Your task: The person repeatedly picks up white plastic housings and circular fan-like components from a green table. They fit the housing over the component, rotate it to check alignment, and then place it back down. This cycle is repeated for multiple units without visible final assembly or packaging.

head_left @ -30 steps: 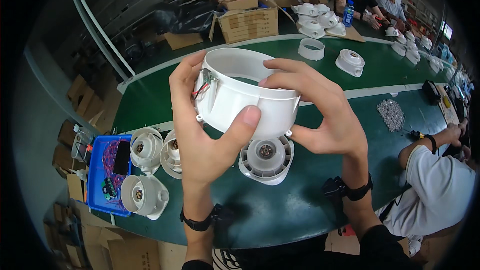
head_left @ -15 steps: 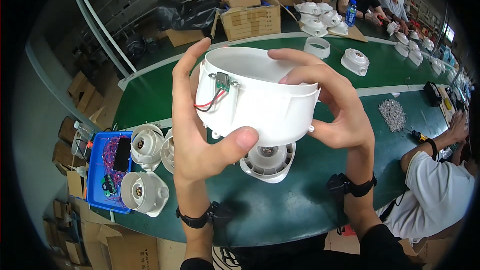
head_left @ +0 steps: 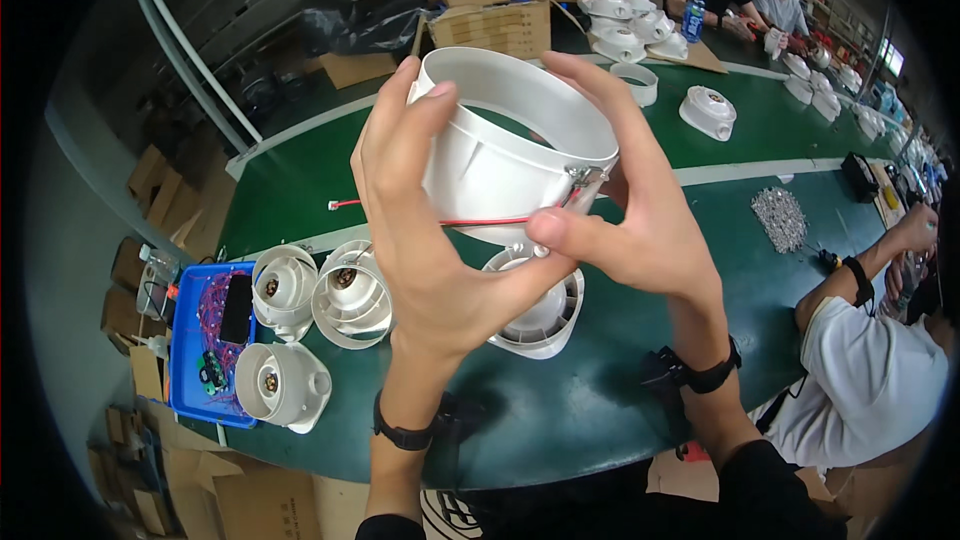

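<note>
Between both hands, above the table, I hold a white plastic ring-shaped housing, tilted so that I see through its open middle. My left hand wraps its left side, fingers over the rim. My right hand grips its right side, the thumb at the lower wall beside a red wire. A small circuit board sits on the outer wall near the right fingers. The wire runs leftward behind my left hand to a small white connector. Below the ring stands a white finned base, partly hidden.
At the left, several white round units stand beside a blue tray of wires, a black phone-like slab and green boards. A pile of small metal parts lies to the right, near a co-worker's arm. White units and cardboard boxes stand farther back.
The housing has been turned and tilted; its circuit board went from the left side to the right. The wire now stretches across the front. My left fingers have moved over the rim.
</note>
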`<action>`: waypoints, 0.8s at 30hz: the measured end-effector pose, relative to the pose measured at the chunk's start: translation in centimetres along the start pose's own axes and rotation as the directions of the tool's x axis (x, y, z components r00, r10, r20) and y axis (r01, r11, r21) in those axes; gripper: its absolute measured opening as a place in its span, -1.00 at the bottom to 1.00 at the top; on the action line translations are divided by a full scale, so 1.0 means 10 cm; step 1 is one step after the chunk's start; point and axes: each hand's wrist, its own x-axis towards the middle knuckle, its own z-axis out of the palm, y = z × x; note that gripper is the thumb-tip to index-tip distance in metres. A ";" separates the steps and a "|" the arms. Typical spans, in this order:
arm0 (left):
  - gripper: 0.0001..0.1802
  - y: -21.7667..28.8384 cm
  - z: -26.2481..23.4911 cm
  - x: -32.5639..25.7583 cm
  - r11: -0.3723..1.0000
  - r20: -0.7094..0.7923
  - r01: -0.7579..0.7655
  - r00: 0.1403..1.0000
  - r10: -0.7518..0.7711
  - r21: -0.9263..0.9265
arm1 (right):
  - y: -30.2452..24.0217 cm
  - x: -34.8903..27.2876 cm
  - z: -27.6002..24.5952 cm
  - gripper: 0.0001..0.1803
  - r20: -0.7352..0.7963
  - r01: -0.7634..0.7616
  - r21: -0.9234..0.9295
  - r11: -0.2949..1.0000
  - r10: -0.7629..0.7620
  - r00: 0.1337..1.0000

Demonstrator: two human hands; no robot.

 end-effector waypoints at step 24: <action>0.08 -0.08 -0.18 0.03 0.865 0.259 0.406 0.905 -0.337 -0.295 | 0.12 0.03 -0.09 -0.19 -0.024 0.133 -0.008 0.991 -0.133 0.991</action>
